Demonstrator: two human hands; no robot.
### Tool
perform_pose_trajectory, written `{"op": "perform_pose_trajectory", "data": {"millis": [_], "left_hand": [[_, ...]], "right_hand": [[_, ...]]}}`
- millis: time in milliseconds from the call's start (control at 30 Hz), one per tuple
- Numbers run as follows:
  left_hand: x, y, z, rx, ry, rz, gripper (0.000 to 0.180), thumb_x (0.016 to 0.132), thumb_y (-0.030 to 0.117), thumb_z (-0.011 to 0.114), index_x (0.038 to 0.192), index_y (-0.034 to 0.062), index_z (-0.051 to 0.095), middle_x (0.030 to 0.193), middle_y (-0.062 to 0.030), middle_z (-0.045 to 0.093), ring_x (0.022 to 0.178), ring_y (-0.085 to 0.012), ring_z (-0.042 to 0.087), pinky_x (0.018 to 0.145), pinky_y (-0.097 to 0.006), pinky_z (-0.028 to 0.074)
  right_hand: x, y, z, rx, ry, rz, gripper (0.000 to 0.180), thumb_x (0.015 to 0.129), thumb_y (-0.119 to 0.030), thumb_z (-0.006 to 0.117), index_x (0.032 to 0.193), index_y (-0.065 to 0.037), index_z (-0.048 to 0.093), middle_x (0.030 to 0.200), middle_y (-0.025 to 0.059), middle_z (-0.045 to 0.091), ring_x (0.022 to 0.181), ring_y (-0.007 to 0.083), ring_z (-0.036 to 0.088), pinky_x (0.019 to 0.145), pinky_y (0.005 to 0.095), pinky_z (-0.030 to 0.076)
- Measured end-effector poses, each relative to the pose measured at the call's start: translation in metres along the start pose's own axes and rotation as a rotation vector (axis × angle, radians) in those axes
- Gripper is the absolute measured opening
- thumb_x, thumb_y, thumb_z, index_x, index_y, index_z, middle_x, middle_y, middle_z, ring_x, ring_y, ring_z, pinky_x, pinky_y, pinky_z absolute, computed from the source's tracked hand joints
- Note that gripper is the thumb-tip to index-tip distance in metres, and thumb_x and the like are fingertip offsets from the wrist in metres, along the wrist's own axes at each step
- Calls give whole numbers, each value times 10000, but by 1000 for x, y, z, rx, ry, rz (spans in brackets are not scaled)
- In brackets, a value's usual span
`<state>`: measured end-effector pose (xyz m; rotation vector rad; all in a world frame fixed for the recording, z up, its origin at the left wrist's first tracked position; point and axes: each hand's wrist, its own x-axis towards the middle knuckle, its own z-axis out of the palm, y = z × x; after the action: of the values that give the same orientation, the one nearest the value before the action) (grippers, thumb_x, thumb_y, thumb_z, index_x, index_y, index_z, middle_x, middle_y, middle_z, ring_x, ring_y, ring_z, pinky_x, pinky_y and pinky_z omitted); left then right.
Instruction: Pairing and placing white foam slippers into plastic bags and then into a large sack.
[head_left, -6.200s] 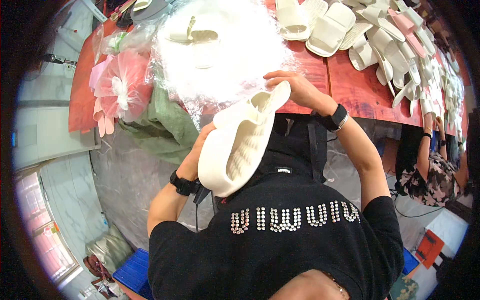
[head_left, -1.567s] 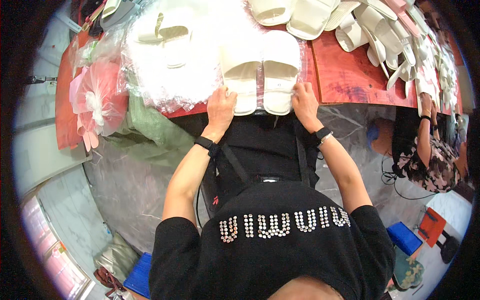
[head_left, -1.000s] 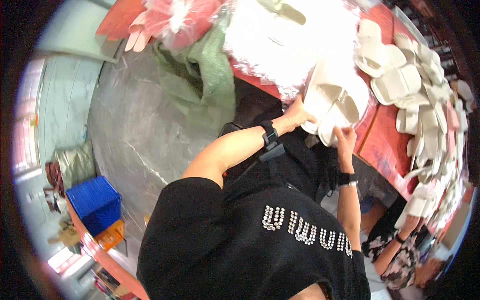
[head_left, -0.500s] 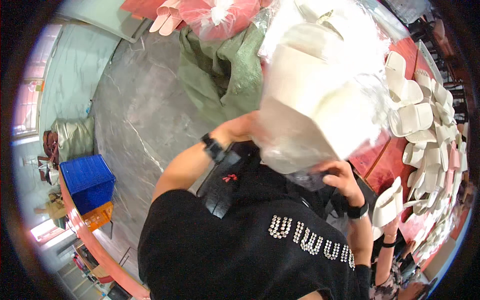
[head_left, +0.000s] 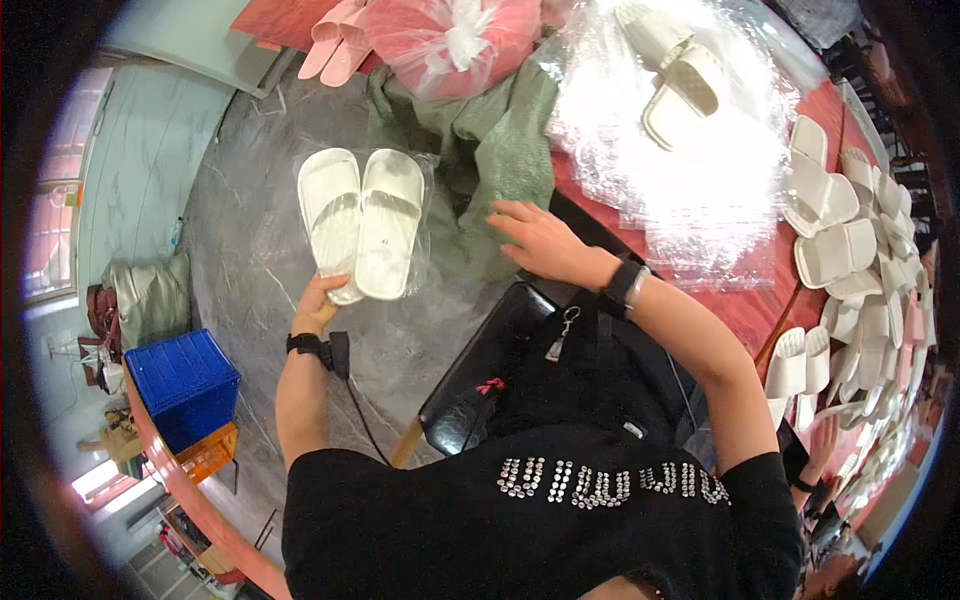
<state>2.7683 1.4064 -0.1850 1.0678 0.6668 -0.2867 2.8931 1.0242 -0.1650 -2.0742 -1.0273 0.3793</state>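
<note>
While the left hand (head_left: pixel 322 298) grips the near end of a pair of cream open-toed slide slippers (head_left: pixel 388 235), I see them side by side in a clear plastic bag (head_left: pixel 427 215), extending forward from those fingers above the grey, white-veined marble floor (head_left: pixel 250 200). Well to the right of that grip, the right hand (head_left: pixel 555 248) has its fingers loosely spread, tips over a crumpled olive-green woven sack (head_left: pixel 512 150); from my view I cannot tell whether they touch it. Ahead of the right fingers sits a red-pink bundle in clear plastic with a white knot (head_left: pixel 415 40), a pair of pink slippers (head_left: pixel 345 45) just left of it. To the right of these fingers, a glaring stack of clear plastic bags (head_left: pixel 710 220) covers part of the red-brown wooden desk (head_left: pixel 738 320), and I make out pale slippers (head_left: pixel 690 85) lying on it. Farther right spreads a jumbled heap of white slippers (head_left: pixel 870 250).
</note>
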Motion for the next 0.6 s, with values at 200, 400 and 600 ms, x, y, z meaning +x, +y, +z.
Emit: {"op": "perform_pose_trajectory", "data": {"millis": [200,400,600], "left_hand": [[59,-12,43,-115,-66,-11,504,694,-95,546,1182,-60,422,1135,-168,526,1008,-267,548,884,-367,451],[78,-12,124,139,-228,-158,472,705,-66,552,1164,-67,440,1128,-162,533,1003,-246,550,880,-342,446],[159,-51,162,311,-288,-285,253,715,31,583,965,4,548,897,-87,598,784,-209,594,709,-339,493]], "right_hand": [[54,16,24,-1173,-152,-171,628,736,-243,545,1303,-91,322,1335,75,357,1238,217,317,1083,458,36],[21,48,49,-1224,-820,37,246,813,-219,439,921,-149,649,913,24,631,958,216,551,932,430,259],[-14,49,49,-744,-850,-189,130,733,-209,524,778,-207,646,746,-11,621,733,168,585,718,338,340]]}}
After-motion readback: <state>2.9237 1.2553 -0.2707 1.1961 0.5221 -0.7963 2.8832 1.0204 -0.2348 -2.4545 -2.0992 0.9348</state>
